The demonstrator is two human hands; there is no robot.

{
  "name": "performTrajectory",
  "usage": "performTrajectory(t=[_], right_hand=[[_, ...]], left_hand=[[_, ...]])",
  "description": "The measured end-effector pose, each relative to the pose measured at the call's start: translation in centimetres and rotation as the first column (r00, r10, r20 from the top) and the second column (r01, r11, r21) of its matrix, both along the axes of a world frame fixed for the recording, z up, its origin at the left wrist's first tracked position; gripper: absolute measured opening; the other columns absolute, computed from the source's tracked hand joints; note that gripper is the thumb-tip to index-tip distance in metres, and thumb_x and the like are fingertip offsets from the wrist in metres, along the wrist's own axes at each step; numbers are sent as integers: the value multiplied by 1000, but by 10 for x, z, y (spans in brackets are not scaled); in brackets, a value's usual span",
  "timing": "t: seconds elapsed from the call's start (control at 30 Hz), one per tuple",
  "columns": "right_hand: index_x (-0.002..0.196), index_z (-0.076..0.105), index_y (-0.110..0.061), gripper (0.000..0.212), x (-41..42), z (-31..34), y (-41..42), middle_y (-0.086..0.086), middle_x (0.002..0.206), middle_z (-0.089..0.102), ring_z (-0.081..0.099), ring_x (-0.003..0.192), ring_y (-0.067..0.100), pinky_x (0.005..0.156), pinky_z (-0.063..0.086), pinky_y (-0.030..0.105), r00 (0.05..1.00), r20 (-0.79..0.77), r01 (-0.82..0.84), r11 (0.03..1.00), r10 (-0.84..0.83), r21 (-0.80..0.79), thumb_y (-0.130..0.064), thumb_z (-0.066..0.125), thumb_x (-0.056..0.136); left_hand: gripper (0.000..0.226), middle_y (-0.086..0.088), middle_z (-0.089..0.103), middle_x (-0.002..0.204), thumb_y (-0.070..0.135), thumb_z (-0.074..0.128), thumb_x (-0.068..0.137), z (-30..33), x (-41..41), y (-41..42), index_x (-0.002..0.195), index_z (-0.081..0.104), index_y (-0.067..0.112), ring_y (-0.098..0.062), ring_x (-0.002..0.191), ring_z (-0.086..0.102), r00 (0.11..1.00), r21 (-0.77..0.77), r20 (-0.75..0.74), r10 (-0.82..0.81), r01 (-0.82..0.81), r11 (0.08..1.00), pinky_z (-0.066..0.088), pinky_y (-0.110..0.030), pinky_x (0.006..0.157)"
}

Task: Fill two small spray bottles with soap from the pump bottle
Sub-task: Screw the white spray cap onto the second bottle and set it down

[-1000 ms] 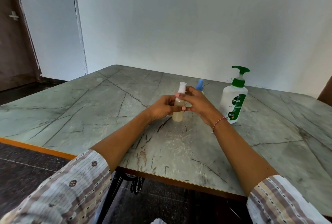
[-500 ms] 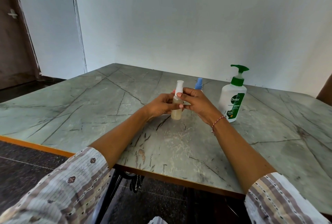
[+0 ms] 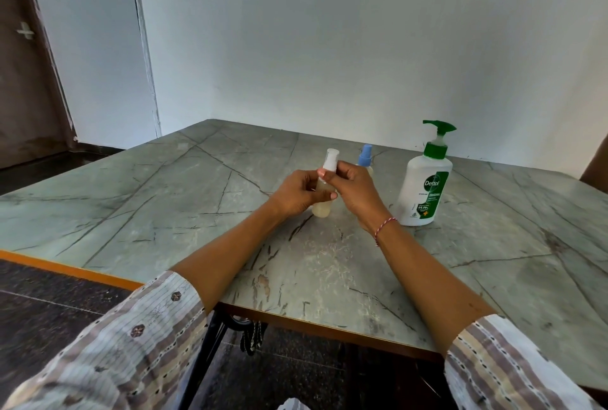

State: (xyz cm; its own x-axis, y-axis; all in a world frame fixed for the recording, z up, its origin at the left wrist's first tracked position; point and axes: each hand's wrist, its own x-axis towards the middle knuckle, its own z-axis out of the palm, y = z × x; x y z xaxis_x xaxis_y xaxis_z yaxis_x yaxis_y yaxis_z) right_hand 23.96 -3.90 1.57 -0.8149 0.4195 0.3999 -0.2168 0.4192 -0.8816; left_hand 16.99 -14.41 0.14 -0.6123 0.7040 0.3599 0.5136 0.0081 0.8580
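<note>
A small clear spray bottle (image 3: 321, 209) with a white spray head stands upright on the marble table (image 3: 164, 199), pale soap inside it. My left hand (image 3: 296, 192) grips its body. My right hand (image 3: 353, 189) pinches the white spray head at the neck. Behind my right hand stands a second small spray bottle (image 3: 365, 154) with a blue head, mostly hidden. The white pump bottle (image 3: 424, 186) with a green pump stands upright to the right, apart from both hands.
The table's near edge (image 3: 65, 269) has an orange trim and runs across the lower view. A white wall lies behind the table. A dark door (image 3: 29, 64) is at the far left.
Both hands stay on the white-headed bottle in the same place. My right fingers have shifted slightly on the spray head. The view has moved a little.
</note>
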Motion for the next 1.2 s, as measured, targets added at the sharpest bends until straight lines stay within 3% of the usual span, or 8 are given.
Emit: performTrajectory(t=[0.13,0.3,0.47,0.57,0.7,0.87,1.07,1.2], right_hand=[[110,57,-12,22,4,3,10,3,106,64,60,101,18,84,54,30,985,112,-117,988,128,-106,-18,60,89],[113,54,-18,31,11,-6,15,1,106,62,58,103,15,87,50,29,946,247,-189,976,211,-108,-7,62,85],[110,55,-18,26,13,-6,13,7,111,60,61,99,18,70,55,17,940,227,-230,965,254,-127,-7,59,87],[116,56,-11,30,4,-8,6,11,112,61,61,100,19,71,55,17,952,194,-218,969,237,-112,-7,60,86],[118,57,-9,31,-27,-6,-21,15,115,62,60,103,21,78,52,22,964,129,-214,968,231,-131,-7,60,88],[121,55,-2,32,-67,-10,-52,18,119,61,60,105,25,82,52,27,959,113,-235,951,261,-201,1,54,89],[125,53,0,35,-86,-15,-57,19,121,59,58,111,28,85,51,29,972,98,-190,961,212,-200,4,51,90],[124,55,-4,36,-84,-17,-58,15,122,60,57,115,26,97,48,34,981,119,-139,981,155,-134,0,56,88]], left_hand=[[35,-7,68,100,16,68,81,3,-4,-7,113,62,5,-16,90,63,999,-63,35,38,-35,997,49,-28,85],[36,-9,63,97,15,68,81,5,-10,-17,116,60,6,-12,79,56,999,-133,21,28,-25,991,46,-20,68],[41,-8,61,92,4,71,76,8,-13,-22,113,54,5,-16,84,58,994,-123,107,7,7,992,50,-28,81],[34,-3,63,88,2,71,75,7,-20,-29,105,56,9,-13,82,61,987,-74,152,46,-35,997,53,-22,75],[39,-1,66,94,3,68,78,7,-37,-54,116,61,7,-7,82,64,972,25,190,135,-142,990,53,-15,64],[42,-13,62,113,-1,58,85,4,-64,-81,126,54,7,-21,101,58,942,-1,265,207,-214,977,51,-27,82],[43,-12,63,98,-9,53,85,1,-80,-86,125,53,4,-13,79,61,933,41,280,227,-248,968,53,-21,72],[50,-10,61,98,-4,58,83,-1,-82,-86,131,49,6,-20,87,59,935,-18,219,280,-284,959,52,-30,80]])
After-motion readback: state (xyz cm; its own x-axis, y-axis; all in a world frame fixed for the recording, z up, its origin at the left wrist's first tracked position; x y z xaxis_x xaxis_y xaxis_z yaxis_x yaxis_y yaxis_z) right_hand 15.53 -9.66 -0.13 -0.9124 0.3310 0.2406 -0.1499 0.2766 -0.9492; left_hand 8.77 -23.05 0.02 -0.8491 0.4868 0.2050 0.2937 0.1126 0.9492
